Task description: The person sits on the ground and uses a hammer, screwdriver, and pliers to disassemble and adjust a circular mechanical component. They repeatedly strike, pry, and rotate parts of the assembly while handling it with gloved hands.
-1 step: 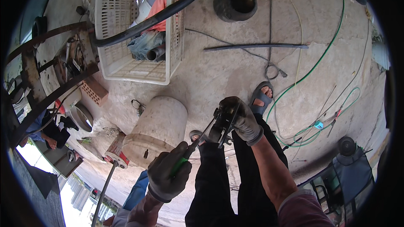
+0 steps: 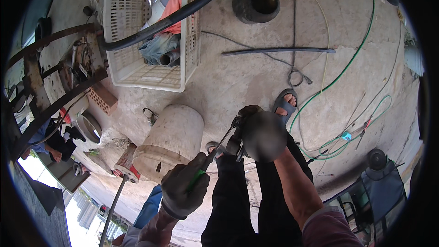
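Firmly fisted left hand on green-handled screwdriver, right hand blurred

You stand on a rough, matt concrete floor. Your left hand wears a dark, matt cloth glove around a screwdriver with a glossy green plastic handle and a smooth metal shaft. The basket is white slotted plastic, holding soft cloth. The bucket looks like dull, scuffed plastic. The hose is smooth black rubber.
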Demonstrator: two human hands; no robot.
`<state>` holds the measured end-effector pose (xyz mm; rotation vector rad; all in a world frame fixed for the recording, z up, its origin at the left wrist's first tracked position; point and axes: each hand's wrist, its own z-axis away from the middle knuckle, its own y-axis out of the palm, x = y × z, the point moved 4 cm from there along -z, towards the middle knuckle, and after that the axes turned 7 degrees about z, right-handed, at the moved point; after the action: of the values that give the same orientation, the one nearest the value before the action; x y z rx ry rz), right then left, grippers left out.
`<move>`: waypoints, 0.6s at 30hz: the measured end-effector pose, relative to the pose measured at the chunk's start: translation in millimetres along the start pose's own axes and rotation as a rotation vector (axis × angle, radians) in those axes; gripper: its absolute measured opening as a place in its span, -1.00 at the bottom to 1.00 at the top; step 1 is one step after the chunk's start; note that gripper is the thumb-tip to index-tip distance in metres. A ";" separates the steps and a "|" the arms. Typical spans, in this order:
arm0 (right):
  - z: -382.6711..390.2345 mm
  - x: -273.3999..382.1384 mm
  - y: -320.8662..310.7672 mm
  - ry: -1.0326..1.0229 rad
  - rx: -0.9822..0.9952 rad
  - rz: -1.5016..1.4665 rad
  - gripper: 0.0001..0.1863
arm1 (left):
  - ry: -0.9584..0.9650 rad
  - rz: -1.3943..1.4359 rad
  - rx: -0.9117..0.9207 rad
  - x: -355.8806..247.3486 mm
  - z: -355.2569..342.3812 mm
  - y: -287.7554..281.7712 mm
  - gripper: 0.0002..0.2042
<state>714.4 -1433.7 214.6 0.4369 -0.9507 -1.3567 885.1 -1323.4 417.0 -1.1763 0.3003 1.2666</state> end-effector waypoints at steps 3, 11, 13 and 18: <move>1.5 5.8 6.4 0.027 -0.067 -0.003 -0.16 | 0.055 -0.070 0.073 -4.0 -3.0 -1.0 -0.50; 3.2 5.9 3.3 -0.066 -0.114 0.139 -0.18 | 0.183 -0.377 0.051 -16.2 -4.2 -7.7 -0.51; 4.7 10.4 8.1 -0.064 -0.109 0.087 -0.17 | 0.172 -0.380 0.046 -15.8 2.2 -11.5 -0.51; 0.0 5.0 0.2 -0.139 -0.095 0.260 -0.17 | 0.102 -0.252 0.003 -15.9 6.4 -18.7 -0.50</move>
<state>714.1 -1438.4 216.3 0.1414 -1.0151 -1.1993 892.8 -1324.7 441.2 -1.2366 0.2209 0.9886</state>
